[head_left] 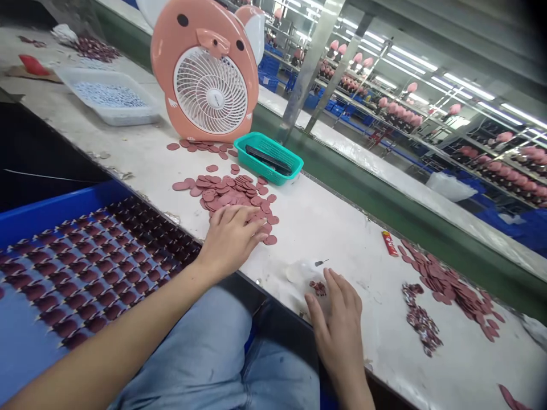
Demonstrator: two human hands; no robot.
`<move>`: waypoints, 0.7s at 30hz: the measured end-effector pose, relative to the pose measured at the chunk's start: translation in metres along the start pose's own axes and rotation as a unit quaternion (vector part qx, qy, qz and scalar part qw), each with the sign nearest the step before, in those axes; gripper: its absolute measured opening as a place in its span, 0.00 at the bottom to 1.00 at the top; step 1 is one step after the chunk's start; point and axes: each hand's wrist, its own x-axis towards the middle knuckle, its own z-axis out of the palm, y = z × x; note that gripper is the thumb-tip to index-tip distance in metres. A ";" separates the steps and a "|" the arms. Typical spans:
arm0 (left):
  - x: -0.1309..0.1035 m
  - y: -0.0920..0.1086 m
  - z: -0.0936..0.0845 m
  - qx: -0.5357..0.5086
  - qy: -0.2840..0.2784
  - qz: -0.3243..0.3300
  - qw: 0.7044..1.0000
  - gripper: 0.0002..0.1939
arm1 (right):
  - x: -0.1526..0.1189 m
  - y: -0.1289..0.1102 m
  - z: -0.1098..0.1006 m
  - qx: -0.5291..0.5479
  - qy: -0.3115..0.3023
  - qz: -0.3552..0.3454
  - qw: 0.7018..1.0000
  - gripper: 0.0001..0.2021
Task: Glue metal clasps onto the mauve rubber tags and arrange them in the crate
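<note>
My left hand (233, 236) lies palm down on the near edge of a pile of dull red discs (231, 192), fingers stretched out over them. Nothing shows in its grasp. Farther right, my right hand (339, 319) is held over the table's near edge, its thumb and fingers apart and holding nothing visible. Just beyond its fingertips, small dark red pieces (318, 288) lie on the white table (342, 228), with a small dark pin-like item (320, 262) behind them.
A pink fan (213, 74) stands behind the discs, beside a green basket (269, 158) with a black object. More discs (448, 285) and shiny pieces (421, 322) lie right. A blue crate (55, 208) of dark red parts is at left; a white tray (106, 94) sits behind.
</note>
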 end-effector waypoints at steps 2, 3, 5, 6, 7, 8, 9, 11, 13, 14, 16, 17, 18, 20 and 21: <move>0.017 0.008 0.005 -0.018 -0.013 -0.009 1.000 0.07 | 0.010 -0.014 0.007 0.040 0.011 0.021 0.999 0.32; 0.022 0.009 0.006 -0.031 -0.017 -0.014 0.999 0.05 | 0.016 -0.020 0.010 0.055 0.007 0.028 0.998 0.32; 0.026 0.008 0.003 -0.064 -0.018 -0.030 0.997 0.03 | 0.027 -0.031 0.016 0.089 -0.007 0.038 0.995 0.28; 0.026 0.007 0.000 -0.084 -0.013 -0.041 0.996 0.03 | 0.031 -0.035 0.018 0.113 -0.011 0.044 0.993 0.26; 0.024 0.007 -0.004 -0.108 -0.008 -0.053 0.993 0.02 | 0.034 -0.040 0.019 0.141 -0.012 0.051 0.989 0.23; 0.020 0.009 -0.008 -0.136 -0.004 -0.066 0.989 0.01 | 0.035 -0.044 0.019 0.174 -0.011 0.057 0.983 0.21; 0.014 0.012 -0.011 -0.165 0.001 -0.079 0.983 0.03 | 0.034 -0.048 0.019 0.212 -0.009 0.064 0.975 0.19; -0.001 0.023 -0.017 -0.230 -0.002 -0.104 0.968 0.10 | 0.029 -0.059 0.019 0.300 -0.007 0.080 0.950 0.18; -0.018 0.038 -0.020 -0.368 -0.019 -0.173 0.914 0.15 | 0.022 -0.071 0.020 0.390 -0.024 0.101 0.915 0.19; -0.027 0.046 -0.020 -0.454 -0.030 -0.225 0.862 0.16 | 0.020 -0.077 0.022 0.428 -0.038 0.114 0.896 0.19; -0.043 0.059 -0.021 -0.595 -0.048 -0.324 0.734 0.17 | 0.016 -0.086 0.025 0.487 -0.059 0.143 0.860 0.21; -0.050 0.063 -0.021 -0.631 -0.052 -0.354 0.688 0.17 | 0.015 -0.090 0.026 0.509 -0.066 0.156 0.844 0.21; -0.055 0.066 -0.021 -0.645 -0.055 -0.364 0.669 0.17 | 0.014 -0.092 0.028 0.528 -0.072 0.169 0.829 0.22; -0.063 0.067 -0.021 -0.656 -0.059 -0.348 0.667 0.16 | 0.012 -0.094 0.029 0.563 -0.089 0.190 0.799 0.22; -0.066 0.067 -0.020 -0.660 -0.063 -0.331 0.671 0.16 | 0.010 -0.095 0.029 0.578 -0.101 0.198 0.785 0.23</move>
